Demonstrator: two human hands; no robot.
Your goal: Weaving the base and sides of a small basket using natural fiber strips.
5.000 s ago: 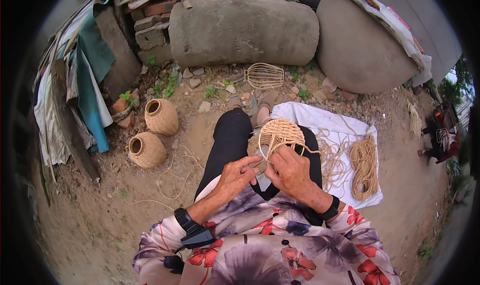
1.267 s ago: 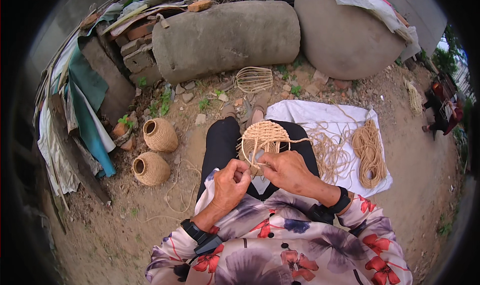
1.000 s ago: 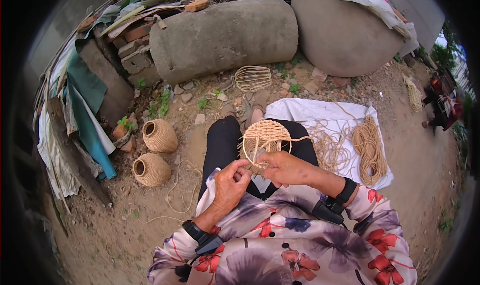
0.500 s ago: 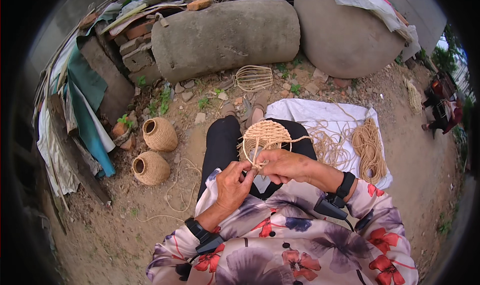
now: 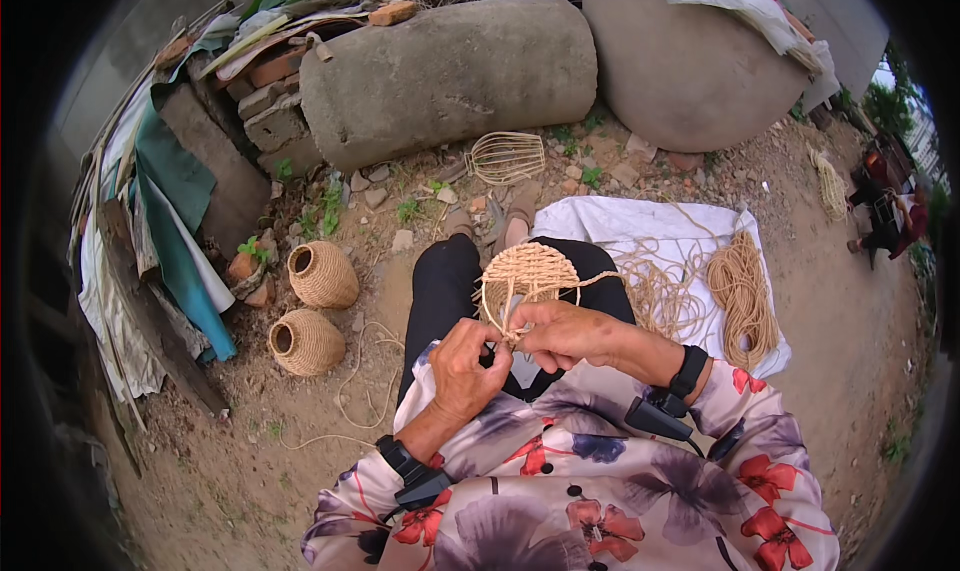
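Note:
A partly woven basket point(image 5: 533, 269) of tan cord rests between my knees, its round woven face toward the far side and a hoop of its frame near my fingers. My left hand point(image 5: 466, 366) pinches the near edge of the hoop. Beside it, my right hand point(image 5: 568, 335) has its thumb and fingers closed on the cord at the same spot, where a small knot-like bunch shows. A strand of cord crosses to the basket's right side toward the loose cord point(image 5: 655, 291). The fingertips partly hide the bunch.
Two finished cord pots point(image 5: 322, 274) lie at the left. A coil of cord point(image 5: 742, 296) sits on a white sack point(image 5: 600, 216) at the right. Beyond my feet is a bare wire-like frame point(image 5: 505, 158) before a stone cylinder point(image 5: 450, 81). Another person point(image 5: 890, 206) is far right.
My right hand's fingers have shifted slightly at the hoop's near edge, and the basket has tipped a little. Both hands keep their hold in nearly the same place.

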